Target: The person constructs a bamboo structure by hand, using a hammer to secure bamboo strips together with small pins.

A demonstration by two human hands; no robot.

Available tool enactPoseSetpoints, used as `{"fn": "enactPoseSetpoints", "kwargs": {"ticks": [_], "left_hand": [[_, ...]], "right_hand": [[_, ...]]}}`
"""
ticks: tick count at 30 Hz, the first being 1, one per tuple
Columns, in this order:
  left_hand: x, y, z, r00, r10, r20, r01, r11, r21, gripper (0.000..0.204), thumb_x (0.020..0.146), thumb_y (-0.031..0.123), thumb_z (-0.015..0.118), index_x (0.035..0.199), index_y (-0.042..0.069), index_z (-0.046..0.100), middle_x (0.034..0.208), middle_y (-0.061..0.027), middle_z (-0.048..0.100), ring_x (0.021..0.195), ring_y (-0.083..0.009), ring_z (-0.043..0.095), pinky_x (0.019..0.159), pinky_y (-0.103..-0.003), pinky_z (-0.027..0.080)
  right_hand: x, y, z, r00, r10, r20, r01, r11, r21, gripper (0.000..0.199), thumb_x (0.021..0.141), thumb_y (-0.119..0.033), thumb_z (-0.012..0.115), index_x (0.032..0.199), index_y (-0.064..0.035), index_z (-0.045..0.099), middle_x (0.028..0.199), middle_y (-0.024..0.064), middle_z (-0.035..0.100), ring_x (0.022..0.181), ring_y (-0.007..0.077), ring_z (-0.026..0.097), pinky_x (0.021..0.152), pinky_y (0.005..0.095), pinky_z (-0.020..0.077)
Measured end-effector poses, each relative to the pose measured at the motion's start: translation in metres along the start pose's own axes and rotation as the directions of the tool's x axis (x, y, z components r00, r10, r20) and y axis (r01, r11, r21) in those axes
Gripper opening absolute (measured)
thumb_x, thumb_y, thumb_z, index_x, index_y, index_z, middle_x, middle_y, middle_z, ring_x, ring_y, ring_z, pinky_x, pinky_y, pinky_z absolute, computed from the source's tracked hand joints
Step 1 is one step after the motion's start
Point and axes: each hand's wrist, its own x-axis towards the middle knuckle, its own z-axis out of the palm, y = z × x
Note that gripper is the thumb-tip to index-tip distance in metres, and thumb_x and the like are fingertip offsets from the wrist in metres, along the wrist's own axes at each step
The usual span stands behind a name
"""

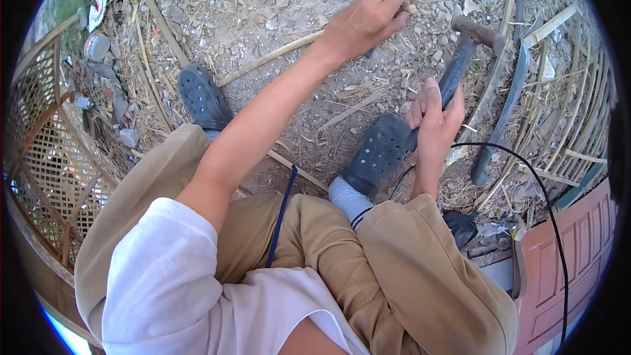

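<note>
My right hand (435, 118) is wrapped round the dark grey handle of a hammer (458, 69), its rusty head tilted up and away from me. My left hand (369, 21) is low over the ground, fingers curled closed. A long pale bamboo strip (273, 57) runs behind my left wrist, and a pale end shows at the fingertips. It looks gripped there, though the fingers hide most of it. To the right of the hammer, a long dark blade-like tool (505, 108) lies on the ground.
Woven bamboo lattice (56, 164) stands at the left, with curved bamboo slats (578, 112) at the right. A reddish-brown panelled board (565, 256) lies lower right. A black cable (542, 187) crosses there. A can (96, 47), stones and splinters litter the dirt. My clogs (378, 151) flank the middle.
</note>
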Motion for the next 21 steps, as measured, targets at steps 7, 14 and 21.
{"fn": "enactPoseSetpoints", "kwargs": {"ticks": [7, 14, 21], "left_hand": [[0.009, 0.009, -0.011, 0.998, -0.025, 0.051, 0.022, 0.997, 0.07, 0.018, 0.095, 0.006, 0.074, 0.109, 0.002, 0.062, 0.105, -0.0116, 0.063, 0.086, -0.0267, 0.07, 0.074, -0.037, 0.058], [0.008, 0.018, -0.049, 0.996, -0.084, 0.006, 0.082, 0.982, 0.167, 0.014, 0.096, 0.004, 0.074, 0.107, 0.001, 0.065, 0.096, -0.0095, 0.06, 0.082, -0.0216, 0.063, 0.073, -0.034, 0.055], [-0.009, 0.009, -0.054, 0.99, -0.132, 0.039, 0.125, 0.981, 0.147, 0.014, 0.098, 0.006, 0.074, 0.108, 0.001, 0.066, 0.097, -0.0089, 0.06, 0.082, -0.0202, 0.063, 0.072, -0.033, 0.053]], "right_hand": [[-0.004, 0.01, -0.037, 0.992, 0.124, 0.032, -0.127, 0.983, 0.129, 0.016, 0.11, -0.014, 0.058, 0.101, -0.0093, 0.045, 0.071, -0.0033, 0.04, 0.05, 0.0056, 0.04, 0.043, 0.0249, 0.0354], [-0.014, 0.028, -0.053, 0.992, 0.12, 0.026, -0.123, 0.976, 0.179, 0.009, 0.109, -0.01, 0.057, 0.105, -0.0048, 0.05, 0.065, -0.0037, 0.045, 0.046, 0.0054, 0.041, 0.041, 0.0263, 0.036], [-0.011, 0.032, -0.066, 0.994, 0.074, 0.083, -0.082, 0.991, 0.107, 0.013, 0.107, -0.01, 0.061, 0.103, -0.0049, 0.05, 0.064, -0.003, 0.047, 0.045, 0.0063, 0.045, 0.041, 0.0261, 0.0386]]}}
